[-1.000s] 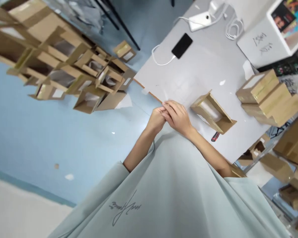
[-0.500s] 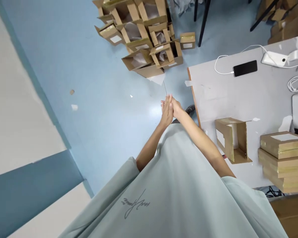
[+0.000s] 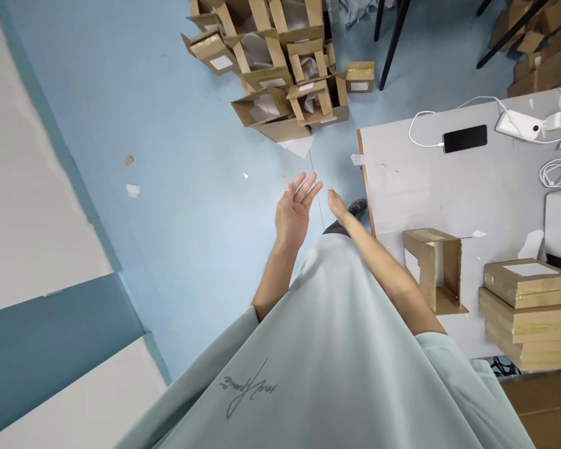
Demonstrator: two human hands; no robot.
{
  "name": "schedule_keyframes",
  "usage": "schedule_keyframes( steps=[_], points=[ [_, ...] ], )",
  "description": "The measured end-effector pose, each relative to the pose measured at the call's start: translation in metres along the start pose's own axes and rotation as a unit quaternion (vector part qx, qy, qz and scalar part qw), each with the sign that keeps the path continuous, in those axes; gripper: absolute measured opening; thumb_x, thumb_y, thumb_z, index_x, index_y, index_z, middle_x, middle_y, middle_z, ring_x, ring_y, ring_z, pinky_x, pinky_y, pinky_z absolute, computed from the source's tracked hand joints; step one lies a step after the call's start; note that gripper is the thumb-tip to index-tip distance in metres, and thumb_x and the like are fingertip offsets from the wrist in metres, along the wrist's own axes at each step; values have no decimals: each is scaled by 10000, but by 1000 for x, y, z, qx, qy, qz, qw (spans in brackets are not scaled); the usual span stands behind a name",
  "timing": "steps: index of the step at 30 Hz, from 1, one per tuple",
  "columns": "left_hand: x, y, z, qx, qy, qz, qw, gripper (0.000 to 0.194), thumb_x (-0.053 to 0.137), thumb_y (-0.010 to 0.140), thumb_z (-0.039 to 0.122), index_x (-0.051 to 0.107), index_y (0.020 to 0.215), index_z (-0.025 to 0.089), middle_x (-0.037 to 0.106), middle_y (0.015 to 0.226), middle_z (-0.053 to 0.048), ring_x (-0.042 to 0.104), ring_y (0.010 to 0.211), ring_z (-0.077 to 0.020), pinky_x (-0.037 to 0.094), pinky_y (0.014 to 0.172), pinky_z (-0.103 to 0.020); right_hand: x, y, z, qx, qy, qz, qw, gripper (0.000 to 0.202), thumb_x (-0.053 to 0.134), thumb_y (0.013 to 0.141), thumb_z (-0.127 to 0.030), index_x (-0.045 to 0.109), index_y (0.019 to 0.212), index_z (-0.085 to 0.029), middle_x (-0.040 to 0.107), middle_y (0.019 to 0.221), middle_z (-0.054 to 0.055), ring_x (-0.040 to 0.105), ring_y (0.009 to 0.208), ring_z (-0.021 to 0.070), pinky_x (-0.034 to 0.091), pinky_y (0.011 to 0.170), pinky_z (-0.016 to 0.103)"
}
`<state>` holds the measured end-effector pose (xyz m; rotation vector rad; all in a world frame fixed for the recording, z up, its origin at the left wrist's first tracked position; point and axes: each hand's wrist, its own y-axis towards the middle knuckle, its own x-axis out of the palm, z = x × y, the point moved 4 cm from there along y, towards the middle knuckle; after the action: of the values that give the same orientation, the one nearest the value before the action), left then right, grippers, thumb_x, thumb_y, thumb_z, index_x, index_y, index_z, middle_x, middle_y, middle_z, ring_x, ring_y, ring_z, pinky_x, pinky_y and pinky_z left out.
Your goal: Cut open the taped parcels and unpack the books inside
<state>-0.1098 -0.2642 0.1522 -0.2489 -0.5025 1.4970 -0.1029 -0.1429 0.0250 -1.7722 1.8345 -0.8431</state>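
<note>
My left hand (image 3: 293, 215) is raised over the blue floor with its palm turned up and its fingers spread. Nothing lies in it. A small gap to its right is my right hand (image 3: 337, 204), seen from the side and foreshortened. Its fingers look straight and partly hidden, and no object shows in it. The hands do not touch each other. Just beyond my right hand a dark shoe (image 3: 357, 207) stands on the floor, near the table edge.
To the right, a pale table (image 3: 402, 187) bears a phone (image 3: 465, 138), a white power bank (image 3: 518, 125), an open cardboard box (image 3: 419, 265) and stacked closed boxes (image 3: 528, 318). Several open cartons (image 3: 280, 128) and a small closed box (image 3: 359, 76) stand ahead on the floor.
My hands were pressed together; now they have come apart. The left has moved left and turned palm up with fingers spread. The view has shifted slightly.
</note>
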Motion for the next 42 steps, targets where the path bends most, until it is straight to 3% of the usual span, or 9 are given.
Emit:
schedule_keyframes(
  steps=[4, 9, 17, 21, 24, 28, 30, 37, 42],
  points=[
    [9, -1, 18, 60, 52, 25, 997, 636, 706, 1075, 712, 711, 1555, 295, 681, 1691, -127, 645, 1594, -353, 488, 1362, -526, -33, -37, 11, 36, 77, -10, 996, 799, 506, 1126, -795, 768, 1523, -153, 757, 1579, 232, 763, 1431, 322, 536, 1291, 536],
    [35, 25, 1, 42, 78, -35, 995, 555, 868, 967, 613, 785, 1381, 253, 775, 1559, -147, 738, 1486, -323, 533, 1334, -479, -86, -129, 25, -60, 80, 65, 993, 685, 721, 955, -870, 942, 1057, -230, 883, 1346, 158, 782, 1404, 378, 543, 1280, 530],
    [180, 24, -36, -28, 174, -350, 920, 574, 796, 978, 611, 784, 1410, 233, 812, 1479, -179, 843, 1282, -335, 610, 1234, -519, -180, -298, 53, -137, 72, 440, 885, 787, 473, 1094, -900, 938, 1092, -265, 904, 1250, 108, 832, 1258, 324, 610, 1181, 500],
    [259, -26, -62, -34, 278, -603, 747, 468, 647, 1041, 466, 808, 1416, 238, 780, 1558, -137, 798, 1369, -335, 578, 1272, -542, -203, -366, 100, -76, 6, 612, 787, 635, 456, 1188, -704, 881, 1260, -238, 875, 1327, 123, 811, 1258, 297, 606, 1151, 465],
    [296, -74, -87, 51, 398, -731, 552, 471, 492, 1120, 374, 800, 1445, 228, 798, 1523, -123, 759, 1427, -333, 556, 1290, -512, -195, -384, 137, 30, -50, 614, 787, 494, 475, 1207, -514, 855, 1296, -211, 865, 1323, 145, 812, 1231, 308, 610, 1107, 447],
    [317, -120, -129, 218, 571, -745, 265, 403, 496, 1135, 261, 809, 1383, 203, 804, 1445, -184, 788, 1333, -371, 598, 1177, -468, -166, -379, 156, 105, -89, 541, 830, 394, 486, 1204, -301, 797, 1421, -191, 845, 1348, 150, 809, 1229, 284, 593, 1082, 374],
    [319, -128, -147, 238, 628, -715, 193, 388, 507, 1134, 227, 798, 1388, 188, 809, 1370, -204, 816, 1243, -371, 622, 1083, -442, -156, -371, 153, 132, -102, 501, 849, 398, 472, 1218, -278, 766, 1471, -187, 836, 1361, 148, 802, 1254, 273, 579, 1090, 344],
    [304, -117, -172, 249, 660, -682, 192, 475, 630, 1095, 235, 678, 1560, 151, 695, 1553, -240, 782, 1317, -392, 622, 1073, -442, -208, -313, 133, 262, -161, 369, 877, 559, 592, 1166, -217, 551, 1715, -120, 614, 1712, 273, 703, 1508, 339, 573, 1207, 391],
    [296, -112, -176, 256, 639, -680, 253, 477, 611, 1105, 222, 661, 1574, 151, 670, 1596, -216, 746, 1385, -372, 601, 1166, -444, -260, -265, 136, 302, -162, 316, 885, 412, 584, 1103, -57, 770, 1470, -55, 806, 1416, 315, 784, 1412, 366, 638, 1148, 418]
  ],
)
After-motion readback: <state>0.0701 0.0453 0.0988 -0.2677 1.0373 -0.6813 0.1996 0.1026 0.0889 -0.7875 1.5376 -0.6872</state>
